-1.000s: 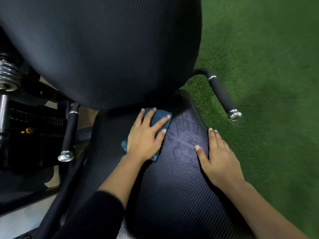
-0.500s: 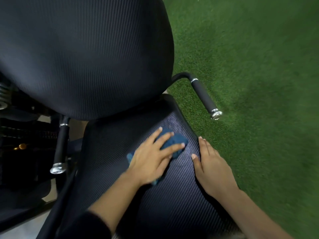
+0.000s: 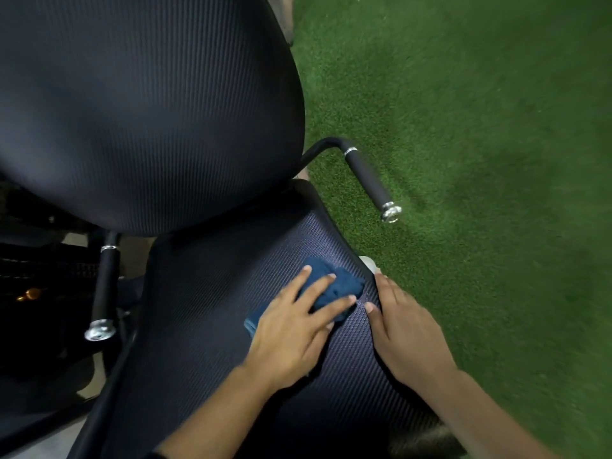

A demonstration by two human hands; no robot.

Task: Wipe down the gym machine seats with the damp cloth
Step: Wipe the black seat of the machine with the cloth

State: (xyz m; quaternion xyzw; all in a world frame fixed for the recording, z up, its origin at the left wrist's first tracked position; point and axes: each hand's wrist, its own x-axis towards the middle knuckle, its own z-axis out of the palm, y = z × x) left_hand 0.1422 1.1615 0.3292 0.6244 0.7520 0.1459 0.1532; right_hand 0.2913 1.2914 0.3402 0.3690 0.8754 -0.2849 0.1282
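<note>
The black textured seat pad (image 3: 212, 309) of the gym machine fills the lower middle, under its tall black backrest (image 3: 145, 104). My left hand (image 3: 291, 329) lies flat with spread fingers on a bunched dark blue cloth (image 3: 334, 286), pressing it onto the seat near the right edge. My right hand (image 3: 407, 326) rests flat on the seat's right edge, fingers straight, its thumb close to the cloth.
A black handle with a chrome end cap (image 3: 371, 180) sticks out on the right over green turf (image 3: 480, 160). A second handle (image 3: 104, 286) stands on the left, beside dark machine frame parts (image 3: 29, 286). A small pale object (image 3: 367, 261) lies by the seat's right edge.
My left hand has slid the cloth from the back of the seat, near the backrest, forward and right to the seat's right edge. My right hand has stayed on that edge.
</note>
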